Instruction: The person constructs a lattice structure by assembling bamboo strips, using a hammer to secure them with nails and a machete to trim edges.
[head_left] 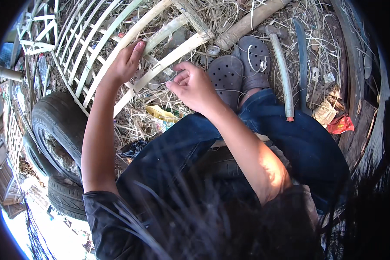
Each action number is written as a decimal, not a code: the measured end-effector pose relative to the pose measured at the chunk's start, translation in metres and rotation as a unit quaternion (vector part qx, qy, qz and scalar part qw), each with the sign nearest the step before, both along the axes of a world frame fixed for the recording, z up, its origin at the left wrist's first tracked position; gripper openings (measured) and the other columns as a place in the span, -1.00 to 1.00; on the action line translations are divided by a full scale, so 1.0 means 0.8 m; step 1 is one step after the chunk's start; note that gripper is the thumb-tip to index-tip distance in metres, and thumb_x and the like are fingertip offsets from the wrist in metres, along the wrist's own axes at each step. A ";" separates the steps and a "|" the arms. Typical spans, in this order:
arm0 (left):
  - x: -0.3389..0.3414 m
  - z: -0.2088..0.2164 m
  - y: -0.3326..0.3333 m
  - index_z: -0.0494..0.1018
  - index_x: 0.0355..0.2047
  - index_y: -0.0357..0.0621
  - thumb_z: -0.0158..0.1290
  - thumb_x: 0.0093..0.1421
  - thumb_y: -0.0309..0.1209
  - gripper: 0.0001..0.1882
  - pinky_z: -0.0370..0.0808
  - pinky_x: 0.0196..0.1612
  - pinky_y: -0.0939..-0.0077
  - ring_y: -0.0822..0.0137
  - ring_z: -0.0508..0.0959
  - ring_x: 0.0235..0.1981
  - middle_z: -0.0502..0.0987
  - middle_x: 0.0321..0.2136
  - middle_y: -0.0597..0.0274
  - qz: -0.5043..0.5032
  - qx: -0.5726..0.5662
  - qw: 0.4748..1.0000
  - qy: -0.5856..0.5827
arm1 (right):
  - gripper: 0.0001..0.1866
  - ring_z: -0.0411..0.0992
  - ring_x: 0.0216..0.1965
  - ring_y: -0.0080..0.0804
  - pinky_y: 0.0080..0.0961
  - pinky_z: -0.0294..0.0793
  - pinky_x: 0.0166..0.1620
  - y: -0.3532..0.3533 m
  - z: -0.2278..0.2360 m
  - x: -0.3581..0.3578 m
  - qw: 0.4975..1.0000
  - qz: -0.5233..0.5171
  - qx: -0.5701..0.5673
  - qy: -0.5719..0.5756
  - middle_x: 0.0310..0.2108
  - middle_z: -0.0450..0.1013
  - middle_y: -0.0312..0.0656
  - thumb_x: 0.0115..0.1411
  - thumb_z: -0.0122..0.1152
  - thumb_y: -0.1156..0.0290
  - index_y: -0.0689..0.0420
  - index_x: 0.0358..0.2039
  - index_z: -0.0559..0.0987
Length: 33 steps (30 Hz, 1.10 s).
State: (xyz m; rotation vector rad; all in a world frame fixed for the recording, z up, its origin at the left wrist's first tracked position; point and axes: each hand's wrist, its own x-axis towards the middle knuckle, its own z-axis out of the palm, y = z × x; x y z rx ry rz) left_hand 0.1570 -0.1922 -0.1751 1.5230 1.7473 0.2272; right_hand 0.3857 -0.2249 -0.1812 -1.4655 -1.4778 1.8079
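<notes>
A lattice of split bamboo slats (104,47) lies in front of me and runs off to the far left. My left hand (125,63) is closed on one of its slats, thumb on top and the other fingers hidden behind it. Just right of it, my right hand (193,84) is beside the lattice's near outer slat (160,67). Its fingers are curled in, with the thumb and forefinger close to a short cross strip. Whatever thin thing they may hold cannot be made out.
Grey clogs (225,76) are on my feet amid bamboo shavings. To their right lie a pale stick with a red end (284,78) and a dark flat strip (300,60). Old tyres (58,125) stand at left. A bamboo pole (251,24) lies beyond; a red wrapper (340,125) is at right.
</notes>
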 end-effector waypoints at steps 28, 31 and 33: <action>-0.027 0.148 -0.068 0.35 0.04 -0.31 -0.34 0.42 0.03 -0.40 0.48 -0.15 0.52 0.39 0.52 -0.22 0.53 -0.20 0.10 0.255 0.104 0.959 -0.073 | -0.84 0.56 -0.39 -0.54 -0.66 0.57 -0.28 -0.058 0.148 -0.033 0.922 -0.139 0.006 0.360 -0.45 0.57 -0.14 0.25 0.19 0.48 0.35 -0.36 0.58; -0.040 0.149 -0.072 0.45 -0.12 -0.34 -0.38 0.44 0.00 -0.39 0.44 -0.15 0.50 0.39 0.50 -0.26 0.54 -0.27 0.13 0.250 0.135 0.956 -0.067 | -0.82 0.56 -0.39 -0.55 -0.65 0.58 -0.29 -0.063 0.148 -0.034 0.926 -0.148 0.017 0.347 -0.46 0.57 -0.15 0.25 0.19 0.46 0.35 -0.36 0.58; -0.029 0.161 -0.072 0.44 -0.14 -0.32 -0.41 0.43 0.01 -0.38 0.42 -0.15 0.49 0.38 0.50 -0.28 0.53 -0.31 0.15 0.202 0.112 0.971 -0.061 | -0.81 0.55 -0.40 -0.55 -0.65 0.57 -0.28 -0.064 0.147 -0.033 0.920 -0.160 0.007 0.357 -0.45 0.58 -0.14 0.26 0.17 0.45 0.35 -0.35 0.58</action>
